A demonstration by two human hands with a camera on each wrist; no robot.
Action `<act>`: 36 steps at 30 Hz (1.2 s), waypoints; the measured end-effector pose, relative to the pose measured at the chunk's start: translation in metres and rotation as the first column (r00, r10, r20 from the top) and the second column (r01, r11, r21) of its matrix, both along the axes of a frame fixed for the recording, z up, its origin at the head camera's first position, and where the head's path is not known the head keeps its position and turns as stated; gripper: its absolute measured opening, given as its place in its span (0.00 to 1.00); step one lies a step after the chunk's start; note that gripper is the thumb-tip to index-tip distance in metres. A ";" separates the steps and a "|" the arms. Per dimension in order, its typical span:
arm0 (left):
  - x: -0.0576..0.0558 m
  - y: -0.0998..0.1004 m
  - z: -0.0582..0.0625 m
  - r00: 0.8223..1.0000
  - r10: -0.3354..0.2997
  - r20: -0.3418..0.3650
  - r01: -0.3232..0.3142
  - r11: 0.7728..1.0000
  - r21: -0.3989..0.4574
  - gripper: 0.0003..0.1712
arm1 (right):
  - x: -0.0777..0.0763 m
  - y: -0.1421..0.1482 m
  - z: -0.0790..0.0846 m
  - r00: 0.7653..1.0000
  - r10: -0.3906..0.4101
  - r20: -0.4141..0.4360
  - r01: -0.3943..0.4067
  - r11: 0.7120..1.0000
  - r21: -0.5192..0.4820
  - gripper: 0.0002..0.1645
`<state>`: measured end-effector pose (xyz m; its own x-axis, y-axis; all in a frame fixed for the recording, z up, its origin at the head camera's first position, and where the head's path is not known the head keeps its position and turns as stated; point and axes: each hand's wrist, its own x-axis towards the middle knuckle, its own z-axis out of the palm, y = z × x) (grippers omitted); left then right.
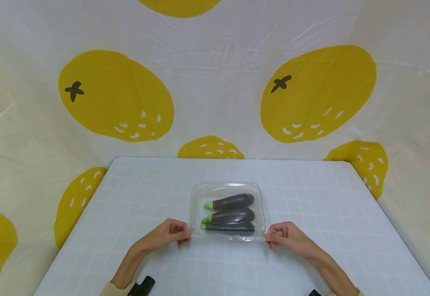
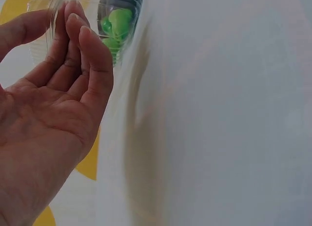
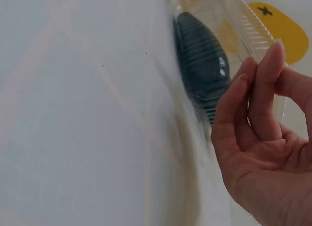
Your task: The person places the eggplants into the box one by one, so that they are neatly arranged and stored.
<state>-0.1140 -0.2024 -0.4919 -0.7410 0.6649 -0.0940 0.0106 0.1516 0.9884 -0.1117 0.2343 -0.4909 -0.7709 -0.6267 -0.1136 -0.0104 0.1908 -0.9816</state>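
Observation:
A clear plastic clamshell box (image 1: 227,188) sits at the middle of the table. Inside it lie three dark purple eggplants (image 1: 233,202) side by side, their green stem ends pointing left. My left hand (image 1: 172,232) pinches the rim at the box's near left corner; the left wrist view shows the thumb and fingertips at the clear edge, beside the green stems (image 2: 117,22). At the near right corner, my right hand (image 1: 285,235) pinches the rim between thumb and fingers. One dark eggplant (image 3: 202,60) shows through the ribbed wall in the right wrist view.
The table (image 1: 156,181) has a pale blue checked cover. Behind and beside it hangs a white cloth (image 1: 215,94) printed with large yellow fruits. Black wrist devices (image 1: 142,285) show at the lower edge, by the sleeves.

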 end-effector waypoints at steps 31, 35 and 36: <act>-0.004 -0.001 0.002 0.999 0.052 -0.006 -0.053 0.993 -0.102 0.17 | 0.001 -0.004 0.002 0.997 -0.076 0.019 0.074 0.992 0.099 0.21; -0.004 -0.001 0.003 0.999 0.053 -0.004 -0.053 0.993 -0.105 0.18 | 0.001 -0.004 0.002 0.997 -0.079 0.021 0.077 0.993 0.090 0.20; -0.004 -0.001 0.003 0.999 0.053 -0.005 -0.054 0.993 -0.107 0.18 | 0.001 -0.004 0.002 0.997 -0.077 0.017 0.076 0.993 0.087 0.20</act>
